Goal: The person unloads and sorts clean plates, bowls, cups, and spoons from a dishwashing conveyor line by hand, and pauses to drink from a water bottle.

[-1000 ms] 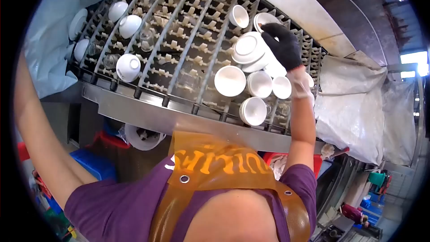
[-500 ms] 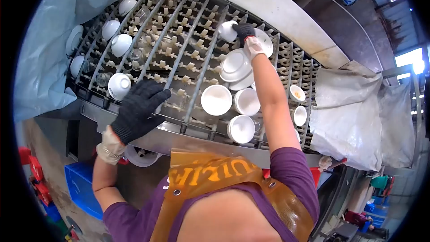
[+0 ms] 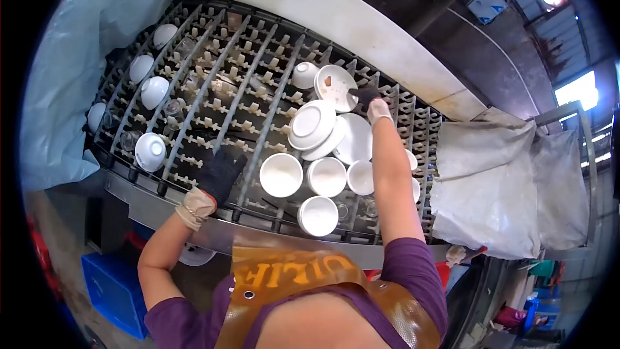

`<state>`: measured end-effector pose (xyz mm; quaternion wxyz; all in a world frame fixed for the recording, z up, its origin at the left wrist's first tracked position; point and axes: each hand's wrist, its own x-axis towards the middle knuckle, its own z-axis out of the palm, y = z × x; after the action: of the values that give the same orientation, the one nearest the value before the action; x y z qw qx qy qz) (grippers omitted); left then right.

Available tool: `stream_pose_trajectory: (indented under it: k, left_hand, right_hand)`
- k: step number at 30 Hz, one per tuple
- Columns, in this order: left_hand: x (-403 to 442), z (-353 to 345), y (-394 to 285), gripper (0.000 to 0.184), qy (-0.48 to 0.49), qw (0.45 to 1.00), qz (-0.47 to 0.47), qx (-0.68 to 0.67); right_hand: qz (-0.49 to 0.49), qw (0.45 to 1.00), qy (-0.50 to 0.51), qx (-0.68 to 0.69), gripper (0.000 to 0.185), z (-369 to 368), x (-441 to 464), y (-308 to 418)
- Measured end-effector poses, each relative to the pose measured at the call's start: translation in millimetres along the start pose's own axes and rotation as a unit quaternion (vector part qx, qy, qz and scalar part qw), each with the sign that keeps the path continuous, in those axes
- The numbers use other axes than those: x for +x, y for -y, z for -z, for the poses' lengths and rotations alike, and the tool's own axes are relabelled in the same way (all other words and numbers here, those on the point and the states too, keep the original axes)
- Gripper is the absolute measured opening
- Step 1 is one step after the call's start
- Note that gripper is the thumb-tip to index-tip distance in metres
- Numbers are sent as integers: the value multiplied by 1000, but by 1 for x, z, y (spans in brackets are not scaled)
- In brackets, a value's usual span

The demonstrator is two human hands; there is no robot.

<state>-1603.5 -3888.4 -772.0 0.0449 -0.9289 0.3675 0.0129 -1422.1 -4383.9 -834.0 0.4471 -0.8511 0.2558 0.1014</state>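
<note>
My right hand (image 3: 367, 96), in a dark glove with a pale cuff, grips the right rim of a white plate (image 3: 337, 77) that carries brown food scraps. Beside that plate, a small white bowl (image 3: 304, 75) sits upside down on the pegged rack. Below are stacked white plates (image 3: 312, 125), a larger plate (image 3: 356, 142) and several white bowls (image 3: 281, 175). My left hand (image 3: 218, 176), also dark-gloved, is over the rack's near edge with its fingers apart, holding nothing that I can see. A white cup (image 3: 318, 216) stands near the front.
The pegged conveyor (image 3: 258, 94) has metal rails between its rows. Overturned bowls (image 3: 155, 92) and glasses (image 3: 173, 108) sit at its left. Plastic curtains (image 3: 484, 184) hang at both ends. A blue crate (image 3: 115, 292) is below on the left.
My right hand has let go of the small bowl and taken the scrap-strewn plate, shifting it slightly left. My left hand has moved right along the near edge. The camera view has shifted.
</note>
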Motion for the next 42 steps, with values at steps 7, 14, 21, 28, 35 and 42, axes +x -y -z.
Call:
stream_pose_trajectory:
  k: [7, 14, 21, 28, 35, 42]
  left_hand:
    - [11, 55, 14, 64, 75, 994, -72, -46]
    - [20, 52, 6, 55, -141, 840, 88, -516]
    - [23, 25, 8, 42, -202, 828, 143, -503]
    - [-7, 33, -23, 58, -116, 948, 68, -289]
    - [21, 81, -68, 62, -59, 973, -169, -148]
    - [43, 48, -52, 30, -9, 894, -95, -437]
  right_hand:
    - [-33, 912, 130, 388, 30, 14, -49, 24]
    - [131, 991, 20, -10, 42, 47, -10, 48]
    - [197, 970, -139, 39, 52, 43, -58, 103]
    - [147, 940, 167, -259, 42, 38, -88, 4]
    - [175, 947, -129, -237, 38, 93, -89, 15]
    - [519, 834, 90, -163, 32, 5, -199, 55]
